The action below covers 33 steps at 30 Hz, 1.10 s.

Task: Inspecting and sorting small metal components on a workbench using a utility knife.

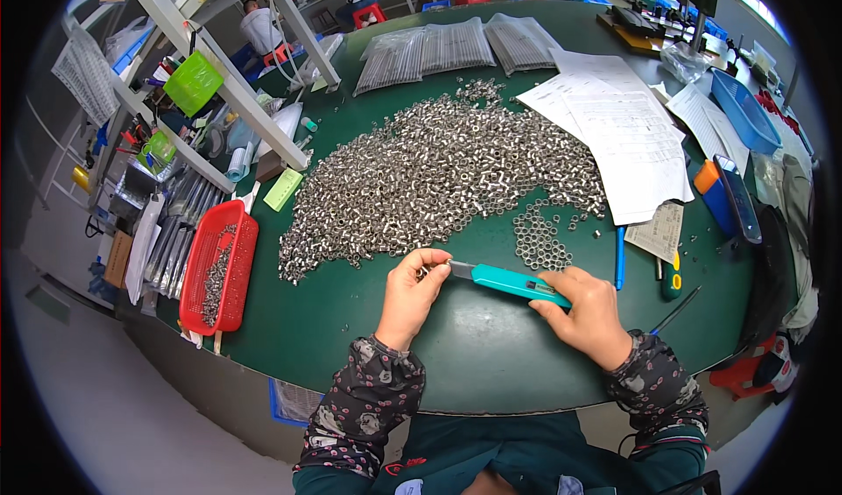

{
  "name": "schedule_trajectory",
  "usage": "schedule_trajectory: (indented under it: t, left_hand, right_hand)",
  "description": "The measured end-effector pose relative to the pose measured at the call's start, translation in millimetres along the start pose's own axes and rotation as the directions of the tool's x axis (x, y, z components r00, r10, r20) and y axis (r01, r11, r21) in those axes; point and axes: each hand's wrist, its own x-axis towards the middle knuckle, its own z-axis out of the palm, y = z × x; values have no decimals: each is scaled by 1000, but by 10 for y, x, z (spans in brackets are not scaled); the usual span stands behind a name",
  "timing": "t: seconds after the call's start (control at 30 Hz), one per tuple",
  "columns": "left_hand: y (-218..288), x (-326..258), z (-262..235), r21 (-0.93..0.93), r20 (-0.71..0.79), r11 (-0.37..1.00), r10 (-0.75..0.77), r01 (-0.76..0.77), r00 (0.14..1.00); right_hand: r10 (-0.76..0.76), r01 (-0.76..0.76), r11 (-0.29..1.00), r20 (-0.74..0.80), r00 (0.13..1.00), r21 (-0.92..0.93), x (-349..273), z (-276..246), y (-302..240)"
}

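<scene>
My right hand (589,316) is closed round the teal handle of a utility knife (509,282). Its blade (460,270) is out and points left, the tip touching or very near the fingertips of my left hand (410,292). There my left thumb and forefinger pinch a small metal ring, mostly hidden by the fingers. Beyond both hands spreads a big heap of small shiny metal rings (447,170). A flat cluster of rings (541,239) lies apart from it, just beyond the knife and my right hand.
A red basket (247,271) with some metal parts stands at left. Bagged rods (456,46) lie at the far edge, paper sheets (623,135) to the right. Near my right hand are a blue pen (620,258), a yellow-green handled tool (672,277) and a phone (738,199).
</scene>
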Motion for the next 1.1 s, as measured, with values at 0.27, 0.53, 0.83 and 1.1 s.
schedule_trajectory:
  t: [0.27,0.53,0.83,1.1]
  left_hand:
    - [-5,11,-50,-391,63,897,-198,206,978]
    - [-3,6,-34,-346,46,920,-179,184,983]
    - [-20,39,-82,-558,149,806,-137,198,979]
    - [119,49,124,-552,317,752,-209,359,925]
  right_hand:
    - [-216,154,956,-242,946,-251,29,-66,-63]
    - [-347,289,818,-25,938,-498,16,-24,9]
    - [-240,198,965,-284,928,-170,63,-86,-41]
    - [28,62,966,-340,940,250,88,-127,103]
